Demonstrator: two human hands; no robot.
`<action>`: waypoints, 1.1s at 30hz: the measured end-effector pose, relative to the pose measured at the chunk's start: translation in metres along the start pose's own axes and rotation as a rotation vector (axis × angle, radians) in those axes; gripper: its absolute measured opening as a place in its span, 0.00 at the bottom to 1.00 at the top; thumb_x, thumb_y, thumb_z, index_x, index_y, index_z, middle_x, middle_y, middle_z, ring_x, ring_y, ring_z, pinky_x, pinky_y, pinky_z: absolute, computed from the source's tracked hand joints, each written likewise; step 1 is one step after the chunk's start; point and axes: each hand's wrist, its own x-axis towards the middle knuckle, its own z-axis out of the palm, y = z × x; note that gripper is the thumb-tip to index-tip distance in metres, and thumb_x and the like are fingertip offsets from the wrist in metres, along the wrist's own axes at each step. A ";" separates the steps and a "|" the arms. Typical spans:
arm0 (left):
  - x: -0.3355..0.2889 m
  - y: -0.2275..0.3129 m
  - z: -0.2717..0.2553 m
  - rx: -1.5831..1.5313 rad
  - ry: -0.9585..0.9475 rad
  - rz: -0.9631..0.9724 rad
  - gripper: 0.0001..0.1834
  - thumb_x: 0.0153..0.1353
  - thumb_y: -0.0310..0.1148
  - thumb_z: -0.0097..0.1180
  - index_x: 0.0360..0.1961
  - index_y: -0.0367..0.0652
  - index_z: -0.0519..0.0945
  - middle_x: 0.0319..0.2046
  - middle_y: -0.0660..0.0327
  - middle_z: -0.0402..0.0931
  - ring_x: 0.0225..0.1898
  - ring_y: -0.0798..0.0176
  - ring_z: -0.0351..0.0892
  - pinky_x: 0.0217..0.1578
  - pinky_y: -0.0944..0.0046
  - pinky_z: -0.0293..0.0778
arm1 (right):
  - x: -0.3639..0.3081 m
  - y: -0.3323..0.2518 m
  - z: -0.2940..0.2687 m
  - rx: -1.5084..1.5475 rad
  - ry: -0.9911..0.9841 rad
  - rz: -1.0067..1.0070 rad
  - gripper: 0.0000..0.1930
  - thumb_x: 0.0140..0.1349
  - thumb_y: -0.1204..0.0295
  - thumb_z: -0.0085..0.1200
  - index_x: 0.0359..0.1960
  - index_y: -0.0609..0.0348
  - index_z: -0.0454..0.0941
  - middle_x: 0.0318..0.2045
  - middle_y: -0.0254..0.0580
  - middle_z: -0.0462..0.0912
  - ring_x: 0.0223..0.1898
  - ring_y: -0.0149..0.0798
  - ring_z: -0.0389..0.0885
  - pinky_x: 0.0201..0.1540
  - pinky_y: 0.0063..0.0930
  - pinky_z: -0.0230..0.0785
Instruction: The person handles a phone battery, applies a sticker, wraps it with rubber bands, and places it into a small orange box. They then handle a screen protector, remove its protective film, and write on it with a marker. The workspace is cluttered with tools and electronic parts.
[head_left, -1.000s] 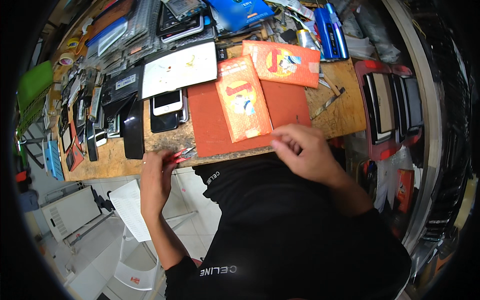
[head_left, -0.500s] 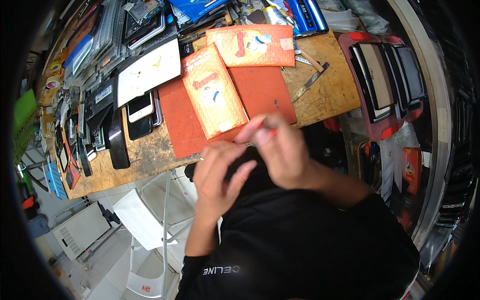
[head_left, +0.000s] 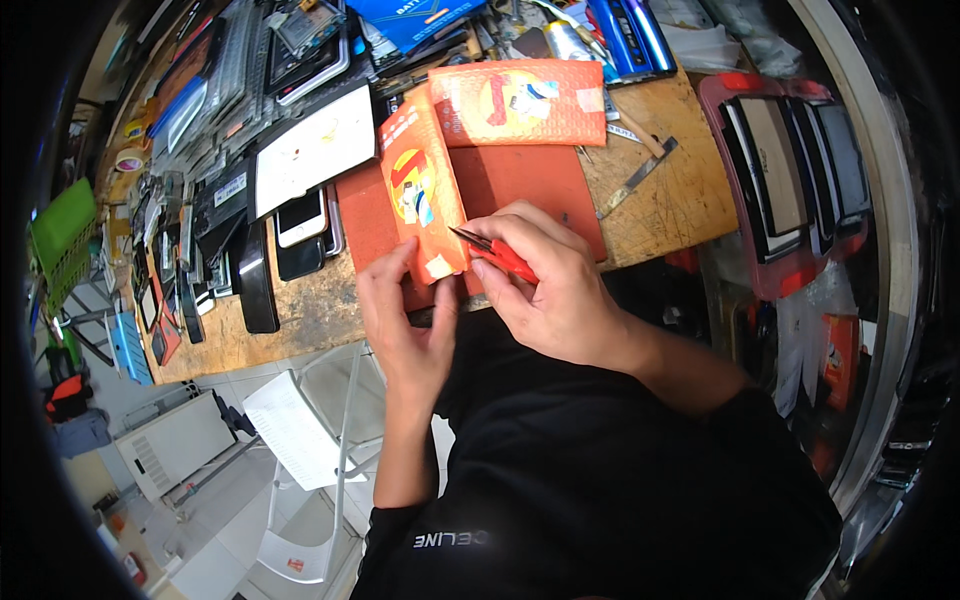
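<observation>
Right hand grips red pliers; left hand holds an orange envelope bearing a yellow print.

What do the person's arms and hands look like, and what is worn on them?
The left hand and right hand have no gloves, and no watch shows. The forearms are bare up to loose black sleeves. White lettering marks the black top.
</observation>
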 end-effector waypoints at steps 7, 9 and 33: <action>0.054 -0.005 -0.030 0.075 0.380 0.265 0.11 0.65 0.24 0.72 0.48 0.38 0.90 0.44 0.54 0.77 0.45 0.54 0.82 0.46 0.58 0.80 | 0.035 -0.023 -0.017 0.144 0.097 0.014 0.09 0.72 0.80 0.59 0.52 0.66 0.82 0.44 0.45 0.85 0.44 0.38 0.86 0.47 0.29 0.76; 0.075 -0.002 -0.041 -0.080 0.389 0.253 0.09 0.69 0.25 0.70 0.48 0.36 0.87 0.43 0.55 0.82 0.43 0.59 0.83 0.45 0.63 0.79 | 0.042 -0.021 -0.026 0.080 0.101 0.094 0.09 0.74 0.77 0.59 0.51 0.67 0.82 0.40 0.48 0.85 0.41 0.40 0.86 0.46 0.32 0.77; 0.025 -0.022 -0.049 0.115 0.032 -0.110 0.08 0.68 0.19 0.63 0.47 0.35 0.85 0.38 0.50 0.82 0.38 0.46 0.83 0.40 0.53 0.79 | 0.013 -0.006 -0.021 -0.512 -0.286 -0.159 0.31 0.54 0.65 0.76 0.58 0.63 0.80 0.57 0.51 0.77 0.58 0.53 0.75 0.62 0.47 0.67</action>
